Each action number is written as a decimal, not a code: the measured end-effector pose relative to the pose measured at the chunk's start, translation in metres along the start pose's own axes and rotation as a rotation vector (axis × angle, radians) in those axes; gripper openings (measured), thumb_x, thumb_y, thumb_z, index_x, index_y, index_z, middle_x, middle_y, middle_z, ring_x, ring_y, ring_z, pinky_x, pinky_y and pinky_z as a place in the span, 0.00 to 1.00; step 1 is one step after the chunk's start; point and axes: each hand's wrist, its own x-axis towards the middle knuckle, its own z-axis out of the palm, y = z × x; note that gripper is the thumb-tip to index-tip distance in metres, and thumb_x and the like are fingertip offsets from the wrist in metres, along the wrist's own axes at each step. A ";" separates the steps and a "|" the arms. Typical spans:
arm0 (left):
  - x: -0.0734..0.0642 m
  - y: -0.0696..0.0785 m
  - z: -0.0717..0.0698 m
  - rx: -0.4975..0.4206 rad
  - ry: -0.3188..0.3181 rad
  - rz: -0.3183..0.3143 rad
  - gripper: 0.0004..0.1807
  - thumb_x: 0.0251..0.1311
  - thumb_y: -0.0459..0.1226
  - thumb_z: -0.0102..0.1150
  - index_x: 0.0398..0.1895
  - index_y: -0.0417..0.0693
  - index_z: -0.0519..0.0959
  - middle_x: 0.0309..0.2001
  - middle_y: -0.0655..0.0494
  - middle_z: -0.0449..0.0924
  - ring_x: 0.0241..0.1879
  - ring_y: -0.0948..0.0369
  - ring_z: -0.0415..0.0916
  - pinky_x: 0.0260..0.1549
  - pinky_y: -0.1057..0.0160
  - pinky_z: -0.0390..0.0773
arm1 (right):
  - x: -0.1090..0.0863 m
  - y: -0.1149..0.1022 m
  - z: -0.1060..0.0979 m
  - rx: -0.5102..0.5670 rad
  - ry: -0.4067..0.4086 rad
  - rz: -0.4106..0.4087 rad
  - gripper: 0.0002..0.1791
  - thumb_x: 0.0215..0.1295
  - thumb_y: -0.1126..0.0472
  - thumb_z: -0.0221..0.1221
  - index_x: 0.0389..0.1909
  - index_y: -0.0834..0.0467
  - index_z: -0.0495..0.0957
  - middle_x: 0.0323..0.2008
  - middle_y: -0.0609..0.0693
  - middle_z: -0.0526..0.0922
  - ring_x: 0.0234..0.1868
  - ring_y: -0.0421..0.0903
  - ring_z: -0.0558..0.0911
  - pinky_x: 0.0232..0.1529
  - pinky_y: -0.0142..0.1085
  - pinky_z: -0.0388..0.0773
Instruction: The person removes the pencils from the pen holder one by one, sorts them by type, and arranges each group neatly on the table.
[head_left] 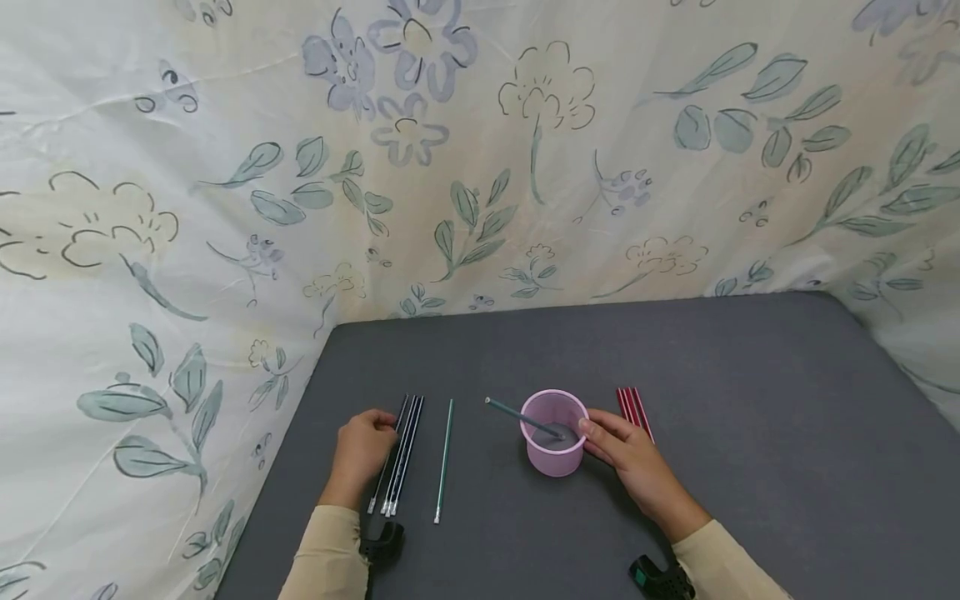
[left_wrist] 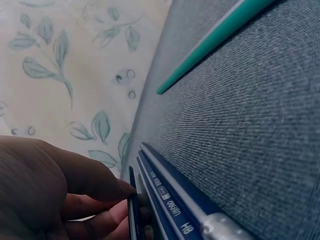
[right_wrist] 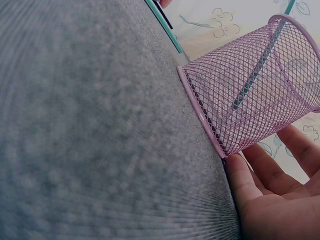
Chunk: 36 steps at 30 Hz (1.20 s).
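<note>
My left hand (head_left: pixel 362 450) pinches a dark pencil (left_wrist: pixel 133 215) between thumb and fingers, at the left side of a small row of dark blue pencils (head_left: pixel 407 454). Those lie side by side on the table, with HB lettering showing in the left wrist view. To their right a single green pencil (head_left: pixel 444 458) lies apart. My right hand (head_left: pixel 637 467) holds the right side of a pink mesh pencil cup (head_left: pixel 555 463), which stands upright. Inside the cup leans one green pencil (right_wrist: pixel 260 62), its upper end sticking out over the left rim.
Several red pencils (head_left: pixel 636 408) lie together behind my right hand. The dark grey tabletop (head_left: pixel 772 433) runs back to a floral cloth (head_left: pixel 480 167) that hangs behind and at both sides.
</note>
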 end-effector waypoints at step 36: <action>-0.007 0.021 0.014 -0.048 0.098 0.077 0.11 0.74 0.35 0.66 0.54 0.38 0.88 0.45 0.47 0.87 0.47 0.48 0.85 0.41 0.45 0.84 | -0.001 -0.002 0.000 -0.012 -0.005 0.003 0.25 0.86 0.60 0.56 0.71 0.74 0.73 0.68 0.70 0.77 0.68 0.57 0.79 0.64 0.42 0.77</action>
